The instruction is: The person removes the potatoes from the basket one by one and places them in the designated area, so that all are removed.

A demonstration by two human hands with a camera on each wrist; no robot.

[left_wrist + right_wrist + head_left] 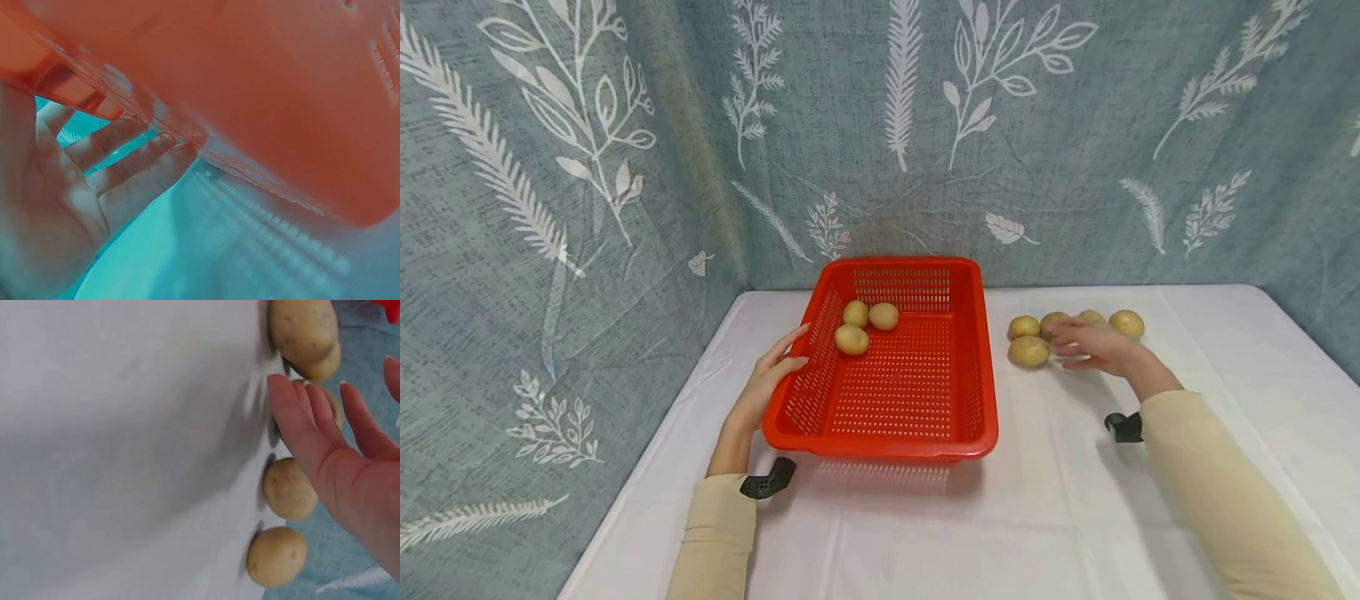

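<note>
A red plastic basket (895, 448) with slotted walls stands on the white cloth, three potatoes (852, 339) lying at its far left inside. My left hand (767, 379) holds the basket's left rim. In the left wrist view, the fingers (134, 178) reach under the rim against the outer wall; the thumb is out of sight there. To the right of the basket, my right hand (1093, 344) hovers over a group of potatoes (1029, 352), its fingers spread and loosely extended. Nothing is in its grasp in the right wrist view, where potatoes (290, 489) lie beside and behind the fingers.
A white cloth (1030, 517) covers the table. Blue-grey curtains with white leaf prints (865, 150) hang behind and at the sides. One potato (1127, 324) sits at the right end of the group, beyond the right hand. Each wrist carries a black camera mount (769, 479).
</note>
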